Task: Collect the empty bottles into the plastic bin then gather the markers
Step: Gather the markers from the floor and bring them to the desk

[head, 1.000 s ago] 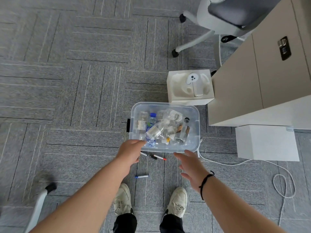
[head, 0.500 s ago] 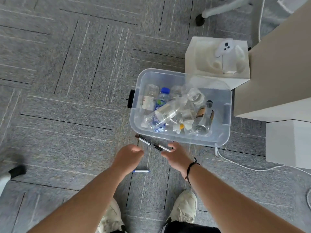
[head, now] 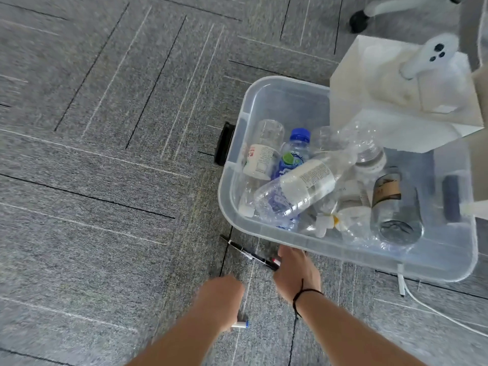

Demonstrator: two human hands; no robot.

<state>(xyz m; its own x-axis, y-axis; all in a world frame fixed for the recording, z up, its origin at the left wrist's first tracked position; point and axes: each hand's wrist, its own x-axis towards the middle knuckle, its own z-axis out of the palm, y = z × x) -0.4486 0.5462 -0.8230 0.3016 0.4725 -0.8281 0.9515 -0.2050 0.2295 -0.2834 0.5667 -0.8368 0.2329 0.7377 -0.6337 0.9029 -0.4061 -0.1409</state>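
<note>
The clear plastic bin (head: 229, 191) stands on the carpet at the right with several empty bottles (head: 298, 191) lying in it. Just in front of its near wall, a black marker (head: 241, 250) lies on the floor. My right hand (head: 295, 270) is curled down over a red-tipped marker (head: 275, 261) beside it, and only that marker's end shows at my thumb. My left hand (head: 221, 294) hovers lower left with its back to the camera, its fingers loosely bent and holding nothing that I can see. A blue-capped marker (head: 240, 324) peeks out under my left wrist.
A white box (head: 369, 83) holding a white controller (head: 433, 55) sits behind the bin. A white cable (head: 435, 313) runs along the floor at the right. A chair caster (head: 357, 21) is at the top right. Grey carpet spreads to the left.
The view has dropped closer to the floor. My right hand has closed down over the red-tipped marker by the bin. My left hand has moved up past the blue-capped marker.
</note>
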